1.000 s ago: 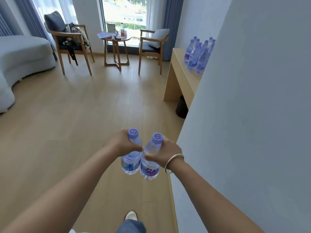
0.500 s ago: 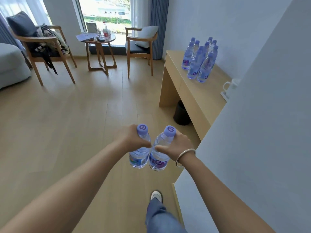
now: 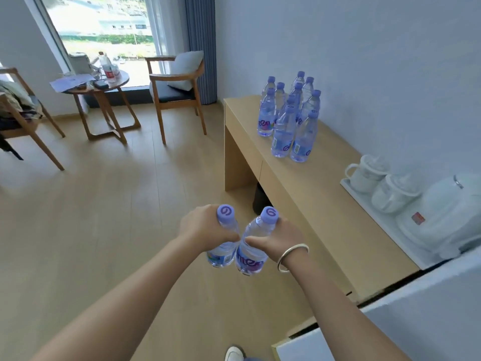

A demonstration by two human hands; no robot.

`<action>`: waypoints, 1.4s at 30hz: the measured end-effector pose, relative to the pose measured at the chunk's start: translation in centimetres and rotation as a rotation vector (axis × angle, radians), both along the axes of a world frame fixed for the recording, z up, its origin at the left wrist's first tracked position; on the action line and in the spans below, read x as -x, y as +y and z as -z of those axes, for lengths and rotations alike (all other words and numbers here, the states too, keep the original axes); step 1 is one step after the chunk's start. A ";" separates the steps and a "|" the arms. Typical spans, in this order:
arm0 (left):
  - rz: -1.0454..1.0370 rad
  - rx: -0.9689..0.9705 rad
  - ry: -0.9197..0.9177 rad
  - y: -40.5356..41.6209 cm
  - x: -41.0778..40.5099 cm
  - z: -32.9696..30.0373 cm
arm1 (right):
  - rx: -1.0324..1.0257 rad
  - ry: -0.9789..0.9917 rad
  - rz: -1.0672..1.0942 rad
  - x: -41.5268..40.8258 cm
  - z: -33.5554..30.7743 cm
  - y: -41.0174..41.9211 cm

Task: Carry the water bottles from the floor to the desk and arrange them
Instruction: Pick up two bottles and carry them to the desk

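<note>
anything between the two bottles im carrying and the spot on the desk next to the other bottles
Nothing visible blocks the way. The left hand and right hand each hold a bottle over the floor, short of the desk. The bare desktop in front of the bottle cluster is free; the white tray with cups and kettle sits nearer, against the wall.

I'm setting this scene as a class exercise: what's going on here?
A person is carrying two water bottles, one in the left hand and one in the right hand, gripped near the necks, over the floor beside the desk. A cluster of bottles already stands upright at the desk's far end. A tray with white cups sits nearer.
</note>
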State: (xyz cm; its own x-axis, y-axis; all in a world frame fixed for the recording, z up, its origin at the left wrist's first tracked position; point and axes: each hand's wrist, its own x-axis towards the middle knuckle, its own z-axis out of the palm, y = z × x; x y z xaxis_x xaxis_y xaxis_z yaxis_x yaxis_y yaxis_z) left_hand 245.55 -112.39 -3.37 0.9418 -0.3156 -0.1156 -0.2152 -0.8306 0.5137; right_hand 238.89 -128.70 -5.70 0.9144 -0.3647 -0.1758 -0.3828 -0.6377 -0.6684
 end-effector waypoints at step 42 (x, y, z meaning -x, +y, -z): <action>0.786 0.034 0.084 -28.7 -31.3 0.7 | 0.040 -0.021 0.736 -22.1 0.2 -19.2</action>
